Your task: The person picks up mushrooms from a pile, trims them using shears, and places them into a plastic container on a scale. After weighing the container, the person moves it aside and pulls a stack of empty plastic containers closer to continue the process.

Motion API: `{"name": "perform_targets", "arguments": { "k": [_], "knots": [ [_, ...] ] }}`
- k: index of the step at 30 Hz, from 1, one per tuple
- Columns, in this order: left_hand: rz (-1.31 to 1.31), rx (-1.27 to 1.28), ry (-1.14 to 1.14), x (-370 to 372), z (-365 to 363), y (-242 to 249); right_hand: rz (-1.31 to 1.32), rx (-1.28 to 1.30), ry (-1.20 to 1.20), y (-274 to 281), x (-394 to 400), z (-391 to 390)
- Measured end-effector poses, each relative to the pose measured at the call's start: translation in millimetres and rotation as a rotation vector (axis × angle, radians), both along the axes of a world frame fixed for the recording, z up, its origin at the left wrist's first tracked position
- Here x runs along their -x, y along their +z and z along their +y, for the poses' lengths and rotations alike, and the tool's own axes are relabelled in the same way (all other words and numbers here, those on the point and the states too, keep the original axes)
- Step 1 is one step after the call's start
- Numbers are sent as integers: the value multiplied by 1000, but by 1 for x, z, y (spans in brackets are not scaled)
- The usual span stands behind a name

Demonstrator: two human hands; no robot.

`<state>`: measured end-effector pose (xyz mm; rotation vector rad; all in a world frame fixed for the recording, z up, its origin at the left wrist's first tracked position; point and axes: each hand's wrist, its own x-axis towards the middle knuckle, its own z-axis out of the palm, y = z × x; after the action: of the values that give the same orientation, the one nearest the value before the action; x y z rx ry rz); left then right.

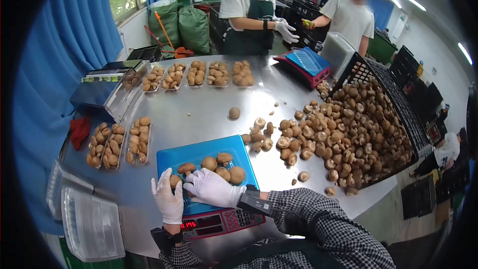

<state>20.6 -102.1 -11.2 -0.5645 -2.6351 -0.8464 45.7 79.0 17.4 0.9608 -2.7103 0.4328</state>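
Note:
Both my hands wear white gloves and are over the blue pan (167, 162) of a red scale (234, 223) whose display is lit. Several brown mushrooms (209, 163) lie on the pan, some in a clear tray. My left hand (168, 198) is at the pan's left edge, its fingers around the side of a mushroom (175, 181). Across the front of the mushrooms lies my right hand (213, 188), fingers pointing left; what is under its fingertips is hidden.
Filled mushroom trays (218, 74) line the table's (199, 114) far side and left. A large mushroom pile (348, 129) spills from a black crate (398, 114) at right. Empty clear trays (92, 224) are stacked front left. Two people (249, 15) (348, 15) stand behind a second scale (303, 65).

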Motion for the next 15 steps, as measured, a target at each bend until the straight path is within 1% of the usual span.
{"name": "perform_targets", "arguments": {
  "k": [2,4,5,7,8,10,11,12,13,14,15],
  "knots": [
    [-58,-37,-20,-1,1,0,14,106,-4,3,-1,-3],
    [51,140,40,-4,3,-1,17,129,-42,-2,-3,-4],
    [43,207,52,-4,0,-1,-17,93,-61,-6,-3,-5],
    [32,209,45,-3,-3,0,-81,0,-83,1,-3,-4],
    [14,216,55,-4,-4,1,-75,0,-94,4,-5,0],
    [-7,225,63,-3,-3,6,11,192,-55,17,-10,3],
    [-14,144,55,-1,-5,8,-91,178,-60,21,-14,10],
    [-32,71,47,-3,-7,10,-46,215,-79,29,-21,21],
    [-14,8,8,-5,-5,20,-71,224,-120,37,-26,35],
    [-45,43,-5,-11,-3,30,-106,242,-162,39,-35,48],
    [-61,-37,-31,-17,2,42,-73,327,-201,36,-49,67]
  ]
}}
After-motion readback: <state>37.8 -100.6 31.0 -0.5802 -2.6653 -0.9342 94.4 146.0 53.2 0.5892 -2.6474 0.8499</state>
